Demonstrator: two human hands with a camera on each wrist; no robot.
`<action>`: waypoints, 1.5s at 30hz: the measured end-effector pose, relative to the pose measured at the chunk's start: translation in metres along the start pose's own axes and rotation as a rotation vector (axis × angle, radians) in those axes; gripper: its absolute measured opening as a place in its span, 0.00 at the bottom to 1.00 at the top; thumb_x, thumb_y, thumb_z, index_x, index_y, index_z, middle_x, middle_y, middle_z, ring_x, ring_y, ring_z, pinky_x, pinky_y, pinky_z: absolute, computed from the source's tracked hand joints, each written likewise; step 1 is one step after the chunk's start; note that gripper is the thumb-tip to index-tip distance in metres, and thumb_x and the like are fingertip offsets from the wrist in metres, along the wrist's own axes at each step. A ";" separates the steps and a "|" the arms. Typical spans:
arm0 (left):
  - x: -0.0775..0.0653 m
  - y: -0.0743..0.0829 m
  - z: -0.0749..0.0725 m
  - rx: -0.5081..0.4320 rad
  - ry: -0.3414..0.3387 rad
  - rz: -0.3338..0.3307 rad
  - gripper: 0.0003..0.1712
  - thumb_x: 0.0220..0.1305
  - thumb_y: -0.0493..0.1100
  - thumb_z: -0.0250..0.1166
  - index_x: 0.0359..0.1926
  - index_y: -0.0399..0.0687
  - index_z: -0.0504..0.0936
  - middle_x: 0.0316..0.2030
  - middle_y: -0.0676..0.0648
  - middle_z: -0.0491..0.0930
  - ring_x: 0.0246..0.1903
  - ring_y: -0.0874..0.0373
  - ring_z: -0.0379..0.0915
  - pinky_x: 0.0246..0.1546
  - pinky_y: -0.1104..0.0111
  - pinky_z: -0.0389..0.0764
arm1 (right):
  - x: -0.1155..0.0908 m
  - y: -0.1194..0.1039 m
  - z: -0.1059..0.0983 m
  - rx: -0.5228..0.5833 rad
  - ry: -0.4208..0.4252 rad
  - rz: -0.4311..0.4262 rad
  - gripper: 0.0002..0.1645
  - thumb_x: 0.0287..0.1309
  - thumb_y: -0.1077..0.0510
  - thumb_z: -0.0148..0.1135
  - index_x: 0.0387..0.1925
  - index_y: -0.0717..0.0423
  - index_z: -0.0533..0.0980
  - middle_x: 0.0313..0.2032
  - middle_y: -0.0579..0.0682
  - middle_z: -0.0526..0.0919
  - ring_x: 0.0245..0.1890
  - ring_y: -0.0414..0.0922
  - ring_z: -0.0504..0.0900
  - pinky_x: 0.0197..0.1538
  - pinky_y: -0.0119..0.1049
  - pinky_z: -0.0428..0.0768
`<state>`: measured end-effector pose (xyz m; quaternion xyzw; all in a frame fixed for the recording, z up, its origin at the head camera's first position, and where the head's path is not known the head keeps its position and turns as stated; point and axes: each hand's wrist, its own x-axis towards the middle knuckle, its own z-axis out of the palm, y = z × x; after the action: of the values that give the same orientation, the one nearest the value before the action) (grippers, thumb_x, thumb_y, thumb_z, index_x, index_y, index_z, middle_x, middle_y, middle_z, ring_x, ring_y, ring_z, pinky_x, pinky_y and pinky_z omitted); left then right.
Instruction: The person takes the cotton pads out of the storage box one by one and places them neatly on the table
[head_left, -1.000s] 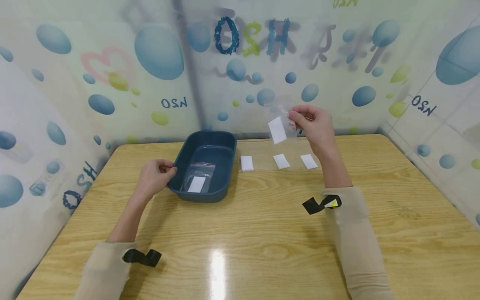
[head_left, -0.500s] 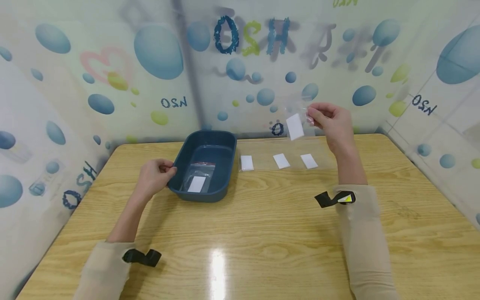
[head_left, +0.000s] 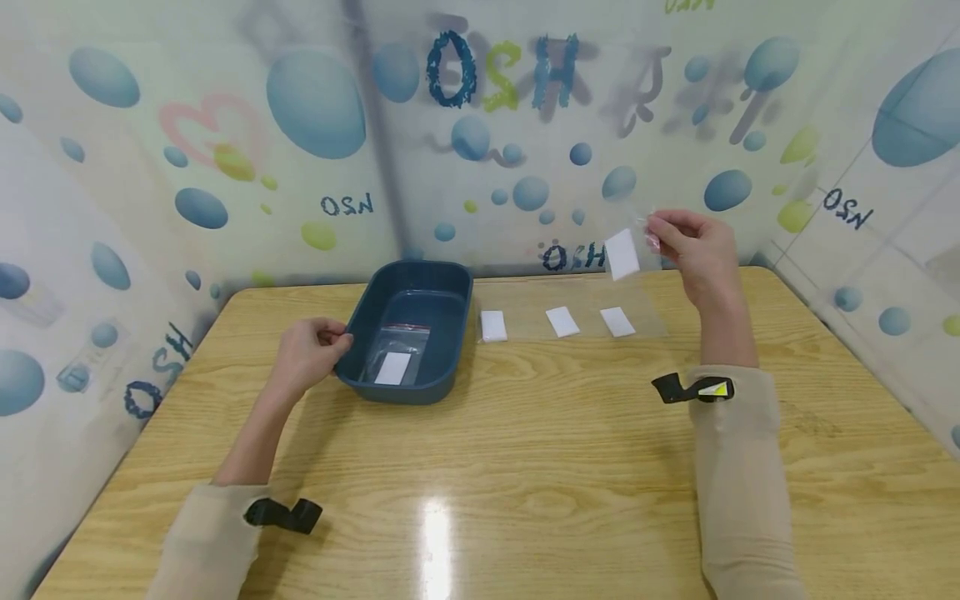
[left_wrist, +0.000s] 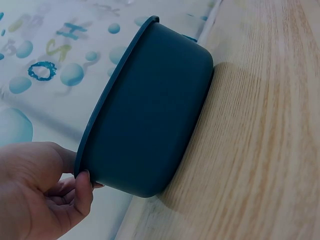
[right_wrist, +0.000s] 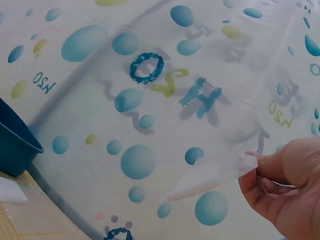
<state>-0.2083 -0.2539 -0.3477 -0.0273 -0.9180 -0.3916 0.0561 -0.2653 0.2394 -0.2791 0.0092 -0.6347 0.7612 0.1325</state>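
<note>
A dark blue plastic bin [head_left: 461, 333] stands on the left half of the table. My left hand [head_left: 309, 354] pinches its left rim between thumb and fingers; the left wrist view shows the grip on the rim of the bin [left_wrist: 145, 110]. Inside it lies a clear zip bag [head_left: 397, 342] with a white rectangle. High over the back of the table, my right hand [head_left: 697, 250] pinches a clear plastic bag [head_left: 622, 254] by its upper right edge, and a white rectangle shows in it. In the right wrist view the same bag [right_wrist: 212, 177] hangs from the fingertips.
Along the table's back edge, right of the bin, clear plastic bags lie in a row with white rectangles [head_left: 563, 322] in them. Behind the wooden table [head_left: 525, 467] rises a wall sheet [head_left: 412, 167] printed with blue bubbles and letters.
My right hand has moved to the right with the bag, passing over the row of bags. The left hand and the bin have stayed where they were.
</note>
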 end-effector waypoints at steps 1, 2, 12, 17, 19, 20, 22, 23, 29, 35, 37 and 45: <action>0.000 0.000 0.000 0.001 0.000 0.000 0.16 0.69 0.36 0.61 0.49 0.23 0.80 0.34 0.37 0.81 0.27 0.59 0.76 0.22 0.71 0.82 | 0.000 0.000 -0.002 -0.006 0.006 0.008 0.03 0.59 0.62 0.71 0.35 0.55 0.86 0.36 0.47 0.83 0.34 0.40 0.80 0.42 0.23 0.83; 0.000 0.000 0.000 0.001 0.000 0.000 0.16 0.69 0.36 0.61 0.49 0.22 0.80 0.34 0.37 0.81 0.27 0.59 0.76 0.22 0.71 0.82 | 0.000 0.000 -0.005 -0.007 0.011 0.015 0.03 0.59 0.61 0.71 0.35 0.55 0.86 0.36 0.47 0.83 0.35 0.40 0.80 0.42 0.23 0.82; 0.001 -0.001 0.000 -0.006 -0.001 0.003 0.17 0.69 0.36 0.61 0.50 0.22 0.80 0.34 0.37 0.81 0.27 0.60 0.76 0.22 0.71 0.82 | 0.005 0.005 -0.025 0.015 0.059 0.076 0.06 0.57 0.59 0.73 0.37 0.55 0.86 0.39 0.47 0.82 0.35 0.40 0.78 0.42 0.22 0.81; 0.001 -0.001 0.000 -0.003 -0.004 -0.004 0.17 0.69 0.36 0.61 0.50 0.22 0.80 0.35 0.36 0.81 0.27 0.59 0.76 0.23 0.70 0.82 | 0.006 0.007 -0.034 0.048 0.068 0.100 0.06 0.57 0.60 0.72 0.37 0.55 0.86 0.40 0.47 0.81 0.35 0.40 0.79 0.41 0.22 0.81; 0.001 -0.001 0.000 -0.002 -0.005 -0.009 0.17 0.69 0.36 0.61 0.50 0.22 0.79 0.35 0.36 0.81 0.28 0.59 0.76 0.23 0.70 0.82 | 0.006 0.007 -0.038 0.057 0.071 0.108 0.05 0.57 0.60 0.72 0.37 0.55 0.86 0.39 0.47 0.81 0.35 0.39 0.79 0.40 0.22 0.81; 0.000 -0.001 0.000 -0.002 -0.006 -0.011 0.17 0.69 0.36 0.61 0.51 0.22 0.79 0.36 0.36 0.81 0.28 0.59 0.76 0.23 0.70 0.82 | 0.007 0.008 -0.040 0.059 0.074 0.113 0.05 0.57 0.61 0.72 0.37 0.55 0.86 0.39 0.47 0.81 0.34 0.39 0.79 0.40 0.22 0.81; 0.000 -0.001 0.000 -0.001 -0.004 -0.012 0.17 0.69 0.36 0.61 0.50 0.23 0.80 0.36 0.36 0.81 0.28 0.59 0.76 0.23 0.70 0.82 | 0.007 0.008 -0.044 0.065 0.078 0.128 0.05 0.57 0.61 0.72 0.37 0.54 0.86 0.40 0.47 0.81 0.34 0.39 0.79 0.40 0.22 0.81; 0.000 0.000 0.000 0.000 -0.004 -0.012 0.17 0.69 0.36 0.61 0.50 0.23 0.80 0.36 0.36 0.81 0.28 0.59 0.76 0.23 0.71 0.82 | 0.007 0.008 -0.046 0.068 0.083 0.138 0.05 0.57 0.60 0.72 0.37 0.54 0.86 0.40 0.47 0.81 0.35 0.39 0.79 0.40 0.22 0.81; -0.001 0.001 0.000 0.005 -0.003 -0.007 0.17 0.70 0.36 0.61 0.50 0.23 0.79 0.36 0.36 0.81 0.28 0.58 0.76 0.23 0.71 0.82 | 0.009 0.013 -0.058 0.086 0.098 0.183 0.03 0.57 0.63 0.72 0.35 0.55 0.86 0.35 0.46 0.83 0.32 0.38 0.80 0.37 0.22 0.81; -0.001 0.000 0.000 0.007 -0.001 -0.009 0.17 0.69 0.36 0.61 0.50 0.23 0.80 0.35 0.37 0.80 0.28 0.58 0.76 0.23 0.71 0.82 | 0.011 0.022 -0.068 0.076 0.111 0.239 0.06 0.59 0.65 0.70 0.29 0.53 0.88 0.31 0.45 0.85 0.29 0.37 0.81 0.34 0.22 0.81; -0.001 0.001 0.000 0.008 -0.001 -0.010 0.17 0.69 0.36 0.61 0.50 0.23 0.79 0.35 0.37 0.80 0.28 0.58 0.76 0.23 0.71 0.82 | 0.012 0.024 -0.071 0.073 0.117 0.265 0.07 0.59 0.65 0.70 0.27 0.53 0.88 0.29 0.45 0.85 0.28 0.36 0.81 0.34 0.22 0.81; -0.001 0.002 0.000 0.010 -0.006 -0.018 0.17 0.70 0.37 0.61 0.51 0.23 0.80 0.36 0.36 0.81 0.29 0.57 0.76 0.24 0.70 0.82 | 0.013 0.039 -0.085 0.005 0.136 0.363 0.11 0.60 0.65 0.70 0.23 0.52 0.88 0.26 0.45 0.85 0.27 0.35 0.84 0.34 0.23 0.82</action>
<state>-0.2075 -0.2523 -0.3467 -0.0198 -0.9204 -0.3872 0.0499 -0.2732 0.3176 -0.3310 -0.1564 -0.6137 0.7731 0.0357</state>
